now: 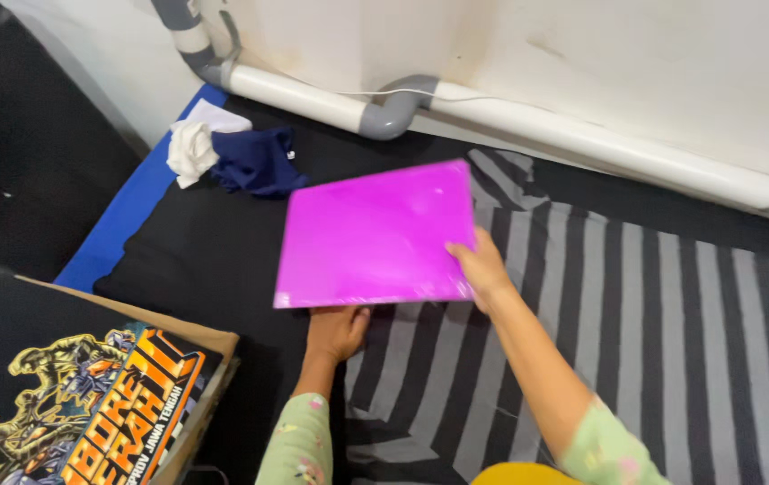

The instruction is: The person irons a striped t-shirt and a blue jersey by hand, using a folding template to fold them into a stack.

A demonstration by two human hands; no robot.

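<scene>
Together two hands, left hand [335, 330] and right hand [481, 267], grip one magenta board [374, 235] over one striped cloth [636, 332].

A flat board [375, 235] lies over the left end of a striped cloth [636, 341] that spreads to the right across the mat [196, 251]. The right hand [483, 267] is at the board's right edge, the left hand [337, 330] under its near edge. Left and far, crumpled clothes [236, 154] sit before a pipe [510, 121] along the wall [582, 54]. Near left lies a printed shirt [70, 395] on cardboard [214, 346].
</scene>
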